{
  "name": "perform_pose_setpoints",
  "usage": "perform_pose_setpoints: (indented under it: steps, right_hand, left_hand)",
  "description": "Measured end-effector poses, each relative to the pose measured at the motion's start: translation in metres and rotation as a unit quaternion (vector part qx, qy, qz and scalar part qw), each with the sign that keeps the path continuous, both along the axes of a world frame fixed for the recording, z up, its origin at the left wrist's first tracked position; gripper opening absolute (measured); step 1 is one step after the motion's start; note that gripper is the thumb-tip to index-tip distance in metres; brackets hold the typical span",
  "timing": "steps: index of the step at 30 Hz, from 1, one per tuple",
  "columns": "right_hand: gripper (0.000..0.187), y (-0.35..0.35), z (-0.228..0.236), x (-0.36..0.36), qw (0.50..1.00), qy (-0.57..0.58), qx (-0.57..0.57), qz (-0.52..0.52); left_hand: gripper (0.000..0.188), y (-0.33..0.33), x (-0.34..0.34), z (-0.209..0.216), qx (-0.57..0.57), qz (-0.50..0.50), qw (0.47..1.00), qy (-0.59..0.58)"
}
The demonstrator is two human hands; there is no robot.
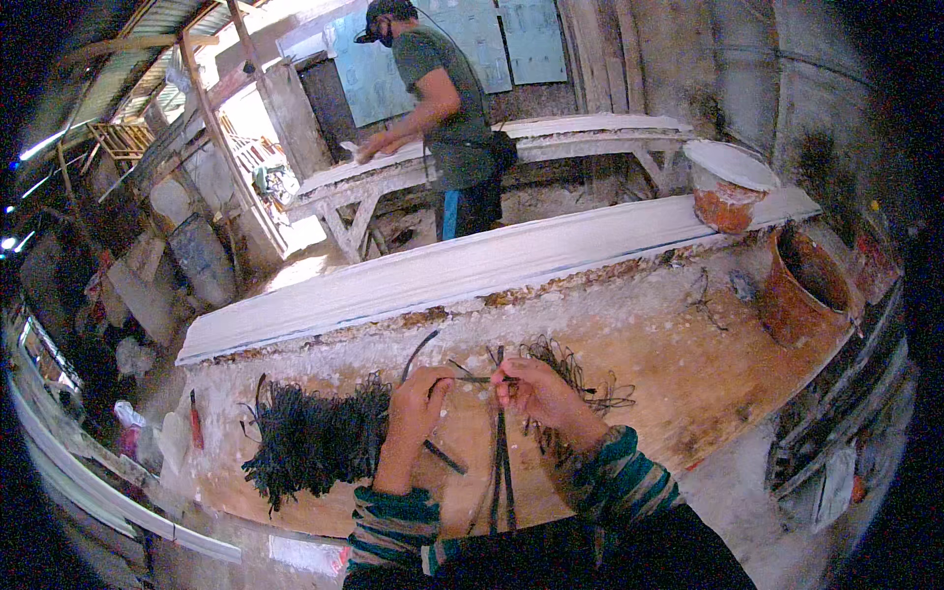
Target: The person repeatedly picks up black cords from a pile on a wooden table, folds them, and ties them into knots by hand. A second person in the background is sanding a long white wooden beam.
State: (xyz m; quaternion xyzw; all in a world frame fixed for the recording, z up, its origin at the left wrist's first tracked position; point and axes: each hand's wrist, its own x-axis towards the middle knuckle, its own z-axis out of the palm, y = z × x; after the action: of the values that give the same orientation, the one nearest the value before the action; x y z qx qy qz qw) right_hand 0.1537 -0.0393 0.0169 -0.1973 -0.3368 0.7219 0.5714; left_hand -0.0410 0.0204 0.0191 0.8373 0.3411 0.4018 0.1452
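No wording, number, brand or sign can be read here. On the pale sheet with a reddish patch (310,556), by the lower edge, any print is too small and blurred to make out. The light-blue panels (531,44) on the far wall bear faint pale marks (streaks or smudges, perhaps), with no letter or figure to be told among them. The white and reddish bundle (128,417) at the left is equally illegible.
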Motion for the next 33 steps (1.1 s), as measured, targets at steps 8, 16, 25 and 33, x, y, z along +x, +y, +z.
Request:
perform_pose_setpoints:
  steps: [8,16,25,33]
  right_hand:
    - [0.024,-0.002,0.005,0.028,0.987,0.098,0.048,-0.115]
    - [0.021,0.003,0.006,0.059,0.932,0.271,0.151,-0.187]
    - [0.026,-0.002,0.015,0.06,0.894,0.327,0.154,-0.267]
    - [0.017,-0.001,0.002,0.007,0.991,-0.032,0.057,-0.114]
  left_hand:
    - [0.014,-0.004,0.0,0.002,-0.003,-0.004,1.0,-0.03]
    - [0.016,-0.003,0.002,-0.006,-0.046,0.024,0.999,0.008]
    - [0.015,-0.005,0.007,-0.018,-0.006,0.067,0.997,0.041]
    - [0.018,-0.005,0.016,-0.021,-0.395,-0.017,0.893,-0.214]
